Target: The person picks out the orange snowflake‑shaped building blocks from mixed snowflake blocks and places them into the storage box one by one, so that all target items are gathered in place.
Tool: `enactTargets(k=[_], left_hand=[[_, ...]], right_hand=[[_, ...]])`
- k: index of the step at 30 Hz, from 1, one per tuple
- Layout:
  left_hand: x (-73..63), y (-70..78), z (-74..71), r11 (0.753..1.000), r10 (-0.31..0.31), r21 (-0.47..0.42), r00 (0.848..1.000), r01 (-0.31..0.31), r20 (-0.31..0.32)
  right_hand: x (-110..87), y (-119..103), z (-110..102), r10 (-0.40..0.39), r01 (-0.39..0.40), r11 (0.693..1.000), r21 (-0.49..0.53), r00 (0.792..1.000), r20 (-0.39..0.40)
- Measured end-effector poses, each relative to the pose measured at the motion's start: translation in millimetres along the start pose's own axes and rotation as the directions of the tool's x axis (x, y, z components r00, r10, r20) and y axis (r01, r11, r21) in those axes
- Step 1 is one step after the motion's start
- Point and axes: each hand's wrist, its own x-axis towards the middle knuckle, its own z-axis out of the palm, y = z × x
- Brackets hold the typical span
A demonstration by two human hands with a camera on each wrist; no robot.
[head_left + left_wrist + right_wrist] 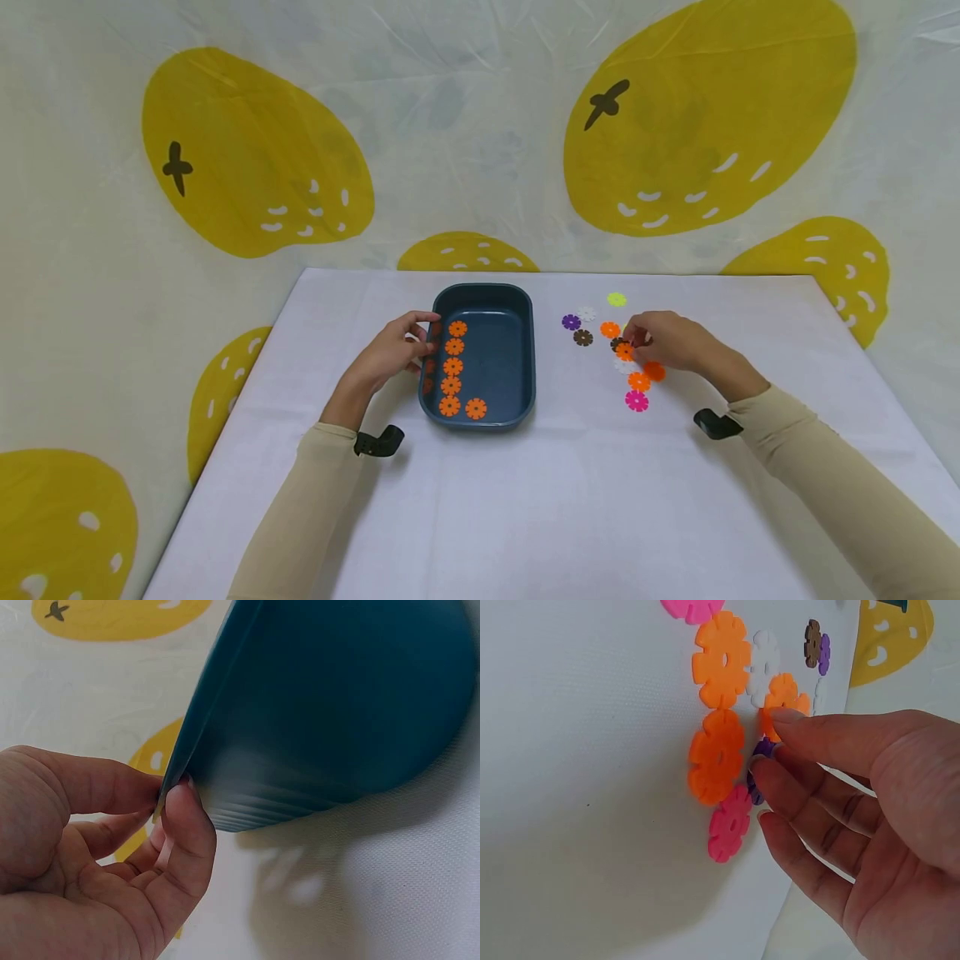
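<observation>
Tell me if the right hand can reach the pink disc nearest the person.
Probably yes: the right hand is close by, the pink disc looks largely uncovered, and only flat discs lie between.

from here the right hand (667,340) hides part of the disc pile; dark disc (617,342) half covered, yellow-green sliver (626,327) too small to identify. can't tell if fingertips pinch anything. left wrist view: tray (322,697) runs off top, inside hidden. right wrist view: pink disc (692,609) cropped at top, purple disc (754,793) partly behind fingers (789,793).
</observation>
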Motion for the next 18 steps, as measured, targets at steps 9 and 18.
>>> enactTargets(k=[9, 18], left_hand=[[-0.2, 0.7, -0.2, 1.0, 0.008, -0.003, 1.0, -0.008, -0.001], [0.6, 0.4, 0.0, 1.0, 0.002, -0.001, 1.0, -0.002, 0.0]], right_hand=[[0.3, -1.9, -0.9, -0.001, 0.001, 1.0, 0.014, 1.0, 0.009], [1.2, -1.6, -0.6, 0.017, -0.018, 0.999, 0.028, 0.999, 0.035]])
